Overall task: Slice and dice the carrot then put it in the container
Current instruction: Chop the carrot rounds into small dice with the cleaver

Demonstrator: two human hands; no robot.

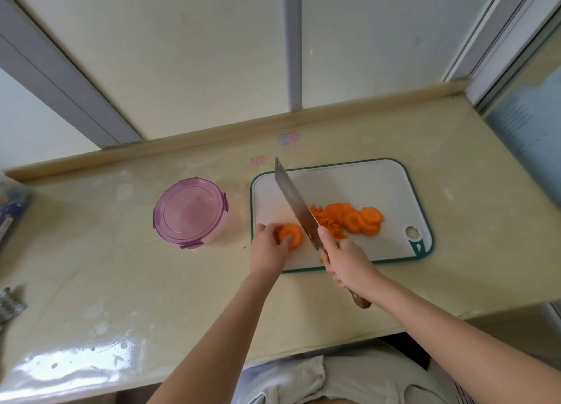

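A white cutting board (364, 185) with a green rim lies on the counter. My left hand (267, 245) holds a small stack of carrot slices (292, 235) at the board's near left. My right hand (343, 261) grips the wooden handle of a cleaver (294, 203), index finger along the blade's spine. The blade angles up and away between the stack and a pile of diced carrot (328, 221). More round slices (362, 221) lie overlapped to the right of the dice. A round container (189, 212) with a purple clip lid, closed, stands left of the board.
The beige counter (121, 282) ends in a low raised back edge under a window. Some objects poke in at the far left edge (12, 303). A few carrot crumbs lie on the counter beside the board's left side.
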